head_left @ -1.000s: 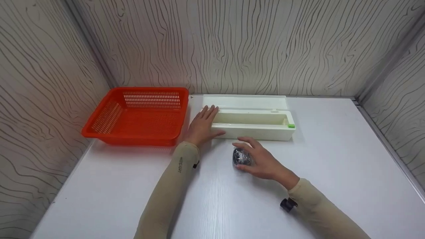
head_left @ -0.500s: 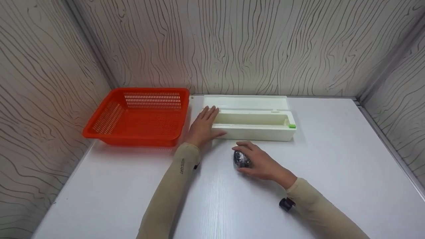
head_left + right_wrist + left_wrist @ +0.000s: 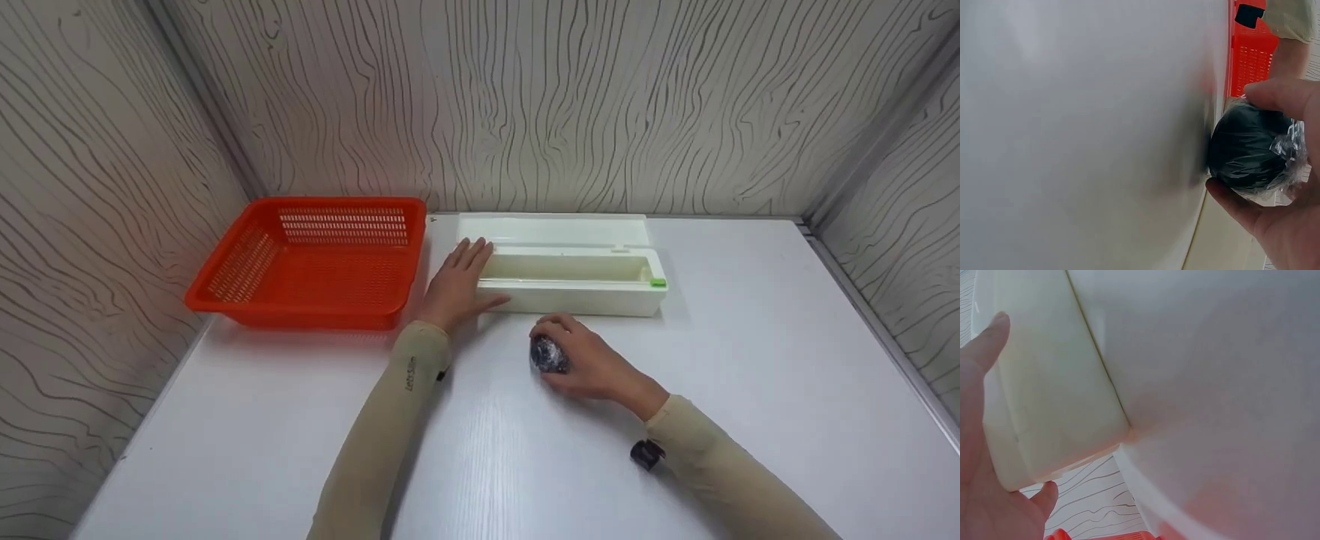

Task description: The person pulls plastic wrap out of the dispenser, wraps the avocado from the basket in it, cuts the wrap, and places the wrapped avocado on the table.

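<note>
Currently your right hand [image 3: 592,364] clamps the dark film-wrapped ball [image 3: 548,355] at frame centre; your left hand [image 3: 457,285], fingers straight, presses the long cream plastic box [image 3: 577,289].

Grips a dark ball wrapped in clear film [image 3: 1249,147] with the right hand [image 3: 1286,185], thumb and a finger curled round it, film crinkled at the far side. Rests against the white counter [image 3: 1084,129]. Beyond, an orange basket [image 3: 1249,64].

dark round object wrapped in clear film [image 3: 548,354]: mostly hidden under right hand [image 3: 589,365] | orange perforated plastic basket [image 3: 1251,59]: cut off by right-wrist frame edge
</note>
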### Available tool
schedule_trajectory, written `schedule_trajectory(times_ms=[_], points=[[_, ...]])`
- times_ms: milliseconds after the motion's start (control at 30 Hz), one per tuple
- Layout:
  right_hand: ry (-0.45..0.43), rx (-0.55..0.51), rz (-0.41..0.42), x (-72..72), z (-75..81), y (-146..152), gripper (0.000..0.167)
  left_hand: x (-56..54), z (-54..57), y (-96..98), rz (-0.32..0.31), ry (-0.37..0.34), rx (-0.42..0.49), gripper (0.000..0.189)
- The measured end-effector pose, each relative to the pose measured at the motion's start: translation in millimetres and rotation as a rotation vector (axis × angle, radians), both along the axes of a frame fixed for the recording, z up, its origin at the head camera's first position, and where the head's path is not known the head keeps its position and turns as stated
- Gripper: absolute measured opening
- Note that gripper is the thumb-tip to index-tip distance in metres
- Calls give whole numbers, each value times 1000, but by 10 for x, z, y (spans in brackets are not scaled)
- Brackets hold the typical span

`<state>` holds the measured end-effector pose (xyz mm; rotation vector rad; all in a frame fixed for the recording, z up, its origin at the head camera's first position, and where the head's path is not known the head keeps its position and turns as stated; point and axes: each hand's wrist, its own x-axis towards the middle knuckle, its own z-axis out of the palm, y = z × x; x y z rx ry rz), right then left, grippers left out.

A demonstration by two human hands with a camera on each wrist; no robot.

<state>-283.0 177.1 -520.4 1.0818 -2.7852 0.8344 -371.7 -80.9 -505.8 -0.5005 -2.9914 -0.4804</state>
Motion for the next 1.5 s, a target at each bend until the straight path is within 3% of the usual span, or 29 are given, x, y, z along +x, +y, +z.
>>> schedule_trajectory(times_ms=[333, 567, 1033, 1500], points=[[-18, -7, -62, -13, 47, 13, 55, -27, 0, 12, 16, -14, -3, 100], [58, -102, -64, -24, 176, 121, 53, -34, -11, 2, 0, -15, 6, 98], [168, -198, -239, -120, 480, 656, 58, -12, 3, -1, -2, -30, 28, 99], [257, -245, -408, -291, 610, 1251, 57, 4, 12, -2, 1, -41, 43, 98]])
